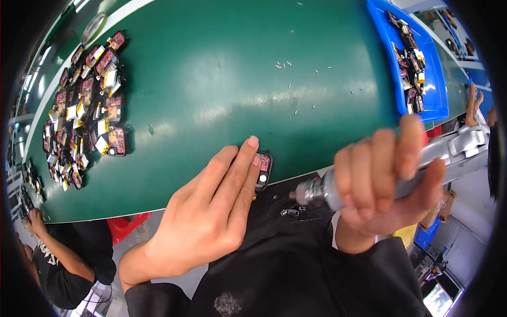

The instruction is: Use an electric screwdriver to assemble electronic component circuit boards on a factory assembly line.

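Note:
Close to the table's front edge, my left hand lies over a small black device case with a red circuit board and a round white spot. Its fingers are stretched close together on the case's left side, holding it; the thumb is hidden. My right hand, blurred by motion, is wrapped round a silver electric screwdriver. The tool's tip points left, just right of the case and apart from it. A few small metal pieces rest on the black cloth below the tip.
Many similar devices with silver battery packs are heaped on the green table at left. A blue tray at far right holds more. Tiny screws lie scattered mid-table. Another person's arm shows at lower left.

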Demonstrator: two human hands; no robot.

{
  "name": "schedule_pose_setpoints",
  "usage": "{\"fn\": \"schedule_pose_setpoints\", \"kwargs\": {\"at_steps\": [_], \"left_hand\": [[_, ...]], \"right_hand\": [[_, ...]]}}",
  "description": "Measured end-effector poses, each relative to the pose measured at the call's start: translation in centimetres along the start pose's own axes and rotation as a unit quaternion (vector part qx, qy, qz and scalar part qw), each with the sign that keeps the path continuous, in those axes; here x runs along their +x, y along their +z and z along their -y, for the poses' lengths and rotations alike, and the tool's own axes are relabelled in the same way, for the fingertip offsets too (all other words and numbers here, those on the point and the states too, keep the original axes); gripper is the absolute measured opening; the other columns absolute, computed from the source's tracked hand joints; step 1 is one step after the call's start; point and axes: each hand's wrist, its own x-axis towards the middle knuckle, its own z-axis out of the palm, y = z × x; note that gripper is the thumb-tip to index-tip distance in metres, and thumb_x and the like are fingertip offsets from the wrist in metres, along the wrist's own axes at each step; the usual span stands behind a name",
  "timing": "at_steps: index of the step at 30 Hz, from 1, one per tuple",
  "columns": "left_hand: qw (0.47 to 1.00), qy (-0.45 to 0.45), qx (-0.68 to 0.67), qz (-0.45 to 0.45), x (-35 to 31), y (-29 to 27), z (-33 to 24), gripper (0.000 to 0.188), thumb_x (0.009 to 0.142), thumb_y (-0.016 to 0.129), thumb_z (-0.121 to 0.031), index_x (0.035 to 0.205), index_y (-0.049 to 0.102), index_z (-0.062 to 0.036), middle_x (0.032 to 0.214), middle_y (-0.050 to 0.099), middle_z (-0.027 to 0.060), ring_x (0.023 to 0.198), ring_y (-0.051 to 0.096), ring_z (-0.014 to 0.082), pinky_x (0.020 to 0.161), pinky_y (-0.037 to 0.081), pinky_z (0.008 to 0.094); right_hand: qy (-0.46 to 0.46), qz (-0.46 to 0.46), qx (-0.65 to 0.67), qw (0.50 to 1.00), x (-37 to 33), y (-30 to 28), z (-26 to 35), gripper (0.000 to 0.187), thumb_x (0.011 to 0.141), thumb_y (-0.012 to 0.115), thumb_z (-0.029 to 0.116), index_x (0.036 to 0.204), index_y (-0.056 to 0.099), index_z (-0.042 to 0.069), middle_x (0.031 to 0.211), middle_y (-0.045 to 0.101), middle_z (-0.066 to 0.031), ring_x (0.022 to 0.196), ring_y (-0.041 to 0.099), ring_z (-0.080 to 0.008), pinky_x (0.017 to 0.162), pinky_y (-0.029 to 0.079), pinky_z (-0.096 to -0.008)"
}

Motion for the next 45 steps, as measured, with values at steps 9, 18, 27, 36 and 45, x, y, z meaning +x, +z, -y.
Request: {"fn": "schedule_pose_setpoints", "kwargs": {"at_steps": [9,18,27,36,45], "left_hand": [[0.994,0.032,0.077,-0.071,-0.4,1.8,0.8,0.023,0.069,0.07,0.002,0.087,0.069,0.0157,0.103,0.068,0.0257,0.09,0.065,0.0297,0.076,0.058,0.0319],[0.996,0.006,0.044,-0.082,-0.7,2.2,0.7,0.034,0.066,0.069,0.01,0.099,0.065,0.0156,0.11,0.066,0.0243,0.089,0.066,0.0324,0.069,0.058,0.0357],[0.994,0.01,0.04,-0.098,-1.0,2.5,0.8,0.034,0.063,0.069,0.01,0.096,0.065,0.0161,0.109,0.066,0.0247,0.088,0.065,0.0323,0.068,0.058,0.0357],[0.994,0.01,0.035,-0.099,-0.7,2.7,0.4,0.033,0.064,0.069,0.009,0.095,0.065,0.0171,0.109,0.066,0.0248,0.086,0.065,0.0321,0.066,0.058,0.0352],[0.995,-0.004,0.022,-0.097,-1.1,2.7,0.6,0.038,0.062,0.068,0.007,0.097,0.062,0.0194,0.116,0.062,0.028,0.088,0.061,0.0345,0.066,0.057,0.0375]], "right_hand": [[0.006,0.045,0.034,0.998,2.7,-3.1,-1.2,0.034,0.104,0.039,0.041,0.1,0.048,0.009,0.062,0.046,-0.0016,0.049,0.047,-0.0139,0.058,0.042,-0.0306],[0.039,0.073,-0.001,0.997,3.6,-2.5,-1.3,0.031,0.104,0.037,0.038,0.096,0.047,0.01,0.062,0.047,-0.0017,0.05,0.048,-0.0141,0.058,0.043,-0.0302],[0.079,0.077,-0.053,0.993,5.5,-2.1,-1.2,0.031,0.105,0.034,0.035,0.094,0.046,0.01,0.061,0.046,-0.0003,0.049,0.046,-0.0124,0.056,0.042,-0.0288],[0.057,0.105,-0.056,0.991,4.5,-1.7,-1.1,0.026,0.103,0.042,0.035,0.091,0.045,0.012,0.06,0.046,0.0014,0.047,0.045,-0.0106,0.055,0.042,-0.0274],[0.064,0.132,-0.092,0.985,5.0,-0.9,-2.1,0.024,0.103,0.045,0.03,0.09,0.043,0.01,0.058,0.044,0.0021,0.044,0.043,-0.0095,0.051,0.04,-0.0255]]}}
